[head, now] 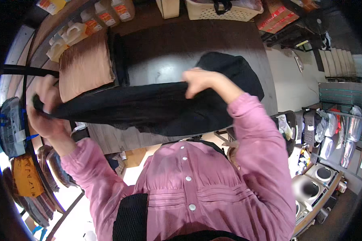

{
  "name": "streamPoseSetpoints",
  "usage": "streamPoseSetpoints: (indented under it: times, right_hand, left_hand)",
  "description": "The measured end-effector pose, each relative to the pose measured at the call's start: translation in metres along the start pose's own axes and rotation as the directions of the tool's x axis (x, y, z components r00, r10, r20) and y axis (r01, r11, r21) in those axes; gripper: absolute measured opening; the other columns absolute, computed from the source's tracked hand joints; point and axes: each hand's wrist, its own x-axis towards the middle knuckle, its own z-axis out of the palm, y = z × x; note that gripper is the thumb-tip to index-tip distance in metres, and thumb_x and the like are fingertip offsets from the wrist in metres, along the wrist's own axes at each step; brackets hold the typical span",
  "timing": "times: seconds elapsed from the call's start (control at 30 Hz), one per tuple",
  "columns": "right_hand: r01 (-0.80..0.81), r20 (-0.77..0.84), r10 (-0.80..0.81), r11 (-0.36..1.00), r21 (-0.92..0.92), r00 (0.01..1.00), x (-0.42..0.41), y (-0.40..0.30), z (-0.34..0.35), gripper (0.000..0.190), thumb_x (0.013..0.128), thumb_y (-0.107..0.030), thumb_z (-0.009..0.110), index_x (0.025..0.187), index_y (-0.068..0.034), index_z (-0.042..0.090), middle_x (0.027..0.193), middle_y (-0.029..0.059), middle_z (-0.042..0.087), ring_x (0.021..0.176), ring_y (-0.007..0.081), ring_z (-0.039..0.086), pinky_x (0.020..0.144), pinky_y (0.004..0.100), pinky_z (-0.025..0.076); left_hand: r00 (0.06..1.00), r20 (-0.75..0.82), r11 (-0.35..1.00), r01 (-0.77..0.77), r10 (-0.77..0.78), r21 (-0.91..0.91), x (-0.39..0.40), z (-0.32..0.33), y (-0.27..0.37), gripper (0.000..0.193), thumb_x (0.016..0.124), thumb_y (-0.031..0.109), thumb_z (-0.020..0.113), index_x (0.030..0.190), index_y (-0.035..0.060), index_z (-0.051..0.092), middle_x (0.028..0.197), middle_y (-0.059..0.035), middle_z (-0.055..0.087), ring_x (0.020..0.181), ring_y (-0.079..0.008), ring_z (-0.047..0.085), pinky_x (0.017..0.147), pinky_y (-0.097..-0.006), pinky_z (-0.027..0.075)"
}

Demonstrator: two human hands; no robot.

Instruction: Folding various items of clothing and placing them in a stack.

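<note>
A long black garment (144,108), perhaps trousers, stretches across the table in front of me. Its narrow end is gripped at the far left by my left hand (49,120), which is blurred by motion. My right hand (200,79) pinches the upper edge of the fabric near its middle, with fingers and thumb on either side. Beyond that hand the garment widens into a rumpled, rounded bunch towards the right. Just above the left part of the cloth lies a folded beige textile (86,66), with dark folded fabric (120,60) along its right side.
The dark wooden table (226,36) bears a cream perforated basket (223,13) and a red-taped cardboard box (277,16) beyond its far edge. Several plastic jugs (99,16) stand at the upper left. Clothes (27,176) hang at left; washing or drying machines (319,174) stand at right.
</note>
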Motion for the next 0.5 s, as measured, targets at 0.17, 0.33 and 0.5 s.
streamPoseSetpoints:
  times: [0.17,0.33,0.5]
  right_hand:
    - [-0.499,-0.093,0.49,0.854,-0.149,0.867,-0.102,0.109,-0.056,0.059,0.048,-0.037,0.081,0.092,-0.001,0.067,0.094,0.0195,0.066,0.091,0.0338,0.064,0.078,0.0429,0.049]
    - [-0.791,-0.953,0.065,0.576,-0.205,0.295,-0.233,0.138,-0.149,0.036,0.067,-0.028,0.071,0.101,-0.016,0.067,0.08,0.0148,0.066,0.079,0.0317,0.065,0.075,0.042,0.05]
    - [-0.996,-0.993,-0.119,0.083,-0.031,0.021,-0.349,0.088,-0.143,0.031,0.071,-0.027,0.067,0.102,-0.025,0.066,0.075,0.0072,0.067,0.072,0.024,0.064,0.087,0.0371,0.043]
  left_hand:
    - [0.768,-0.596,0.552,0.399,0.235,0.732,0.079,-0.072,0.056,0.028,0.095,0.027,0.047,0.104,0.002,0.057,0.103,-0.007,0.059,0.099,-0.0153,0.054,0.091,-0.0272,0.039]
    - [0.872,-0.307,0.275,0.21,0.382,0.938,0.177,-0.071,0.058,0.03,0.094,0.032,0.051,0.105,0.005,0.06,0.089,-0.0007,0.056,0.081,-0.0069,0.05,0.07,-0.0212,0.041]
    - [0.857,0.269,-0.099,-0.252,0.44,0.963,0.176,-0.013,0.039,0.029,0.094,0.028,0.051,0.108,0.0029,0.058,0.091,-0.002,0.059,0.08,-0.0094,0.05,0.067,-0.0218,0.042]
